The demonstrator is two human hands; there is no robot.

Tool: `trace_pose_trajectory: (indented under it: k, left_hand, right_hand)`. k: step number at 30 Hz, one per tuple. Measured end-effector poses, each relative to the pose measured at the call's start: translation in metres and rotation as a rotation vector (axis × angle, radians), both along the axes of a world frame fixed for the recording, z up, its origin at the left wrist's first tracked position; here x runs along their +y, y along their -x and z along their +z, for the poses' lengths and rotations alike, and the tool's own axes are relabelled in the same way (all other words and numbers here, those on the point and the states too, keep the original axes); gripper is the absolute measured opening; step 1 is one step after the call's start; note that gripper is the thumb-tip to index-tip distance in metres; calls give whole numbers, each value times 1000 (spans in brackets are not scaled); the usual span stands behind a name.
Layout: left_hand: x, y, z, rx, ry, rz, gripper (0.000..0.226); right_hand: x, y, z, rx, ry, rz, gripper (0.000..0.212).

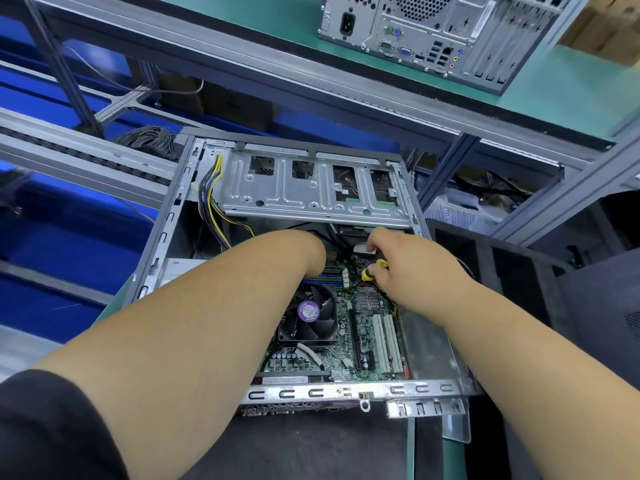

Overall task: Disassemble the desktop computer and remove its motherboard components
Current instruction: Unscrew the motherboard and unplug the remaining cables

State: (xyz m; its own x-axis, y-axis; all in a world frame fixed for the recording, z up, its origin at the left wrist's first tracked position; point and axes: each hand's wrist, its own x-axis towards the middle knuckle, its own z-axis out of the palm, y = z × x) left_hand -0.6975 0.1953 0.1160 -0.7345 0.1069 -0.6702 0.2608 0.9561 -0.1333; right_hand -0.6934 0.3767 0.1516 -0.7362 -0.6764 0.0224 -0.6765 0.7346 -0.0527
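An open desktop case (pixel 166 230) lies on its side in front of me, its green motherboard (pixel 367 341) exposed. A black CPU fan (pixel 308 317) with a purple label sits at the board's left. My left hand (pixel 311 251) reaches down into the case past the memory slots (pixel 332 275); its fingers are hidden below the wrist. My right hand (pixel 408 261) grips a yellow-and-black screwdriver (pixel 372 270) over the board's upper part. White expansion slots (pixel 388 344) run along the right of the board.
A metal drive cage (pixel 311 192) spans the case's far end, with yellow and black power cables (pixel 211 202) at its left. A second computer tower (pixel 440 32) stands on the green shelf (pixel 571 95) above. Black bins (pixel 519 265) stand to the right.
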Motion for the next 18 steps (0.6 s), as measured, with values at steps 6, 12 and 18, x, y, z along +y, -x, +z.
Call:
trace_pose_trajectory:
  k: [6,12,18]
  left_hand:
    - [0,0,-1,4,-23,38,25]
    - [-1,1,-3,11,-26,25,26]
    - [1,2,-4,9,4,2,14]
  right_hand:
    - [-2,0,-1,101,-107,37,31]
    - [0,5,-1,18,31,-7,19]
    - [1,3,-3,64,52,38,15]
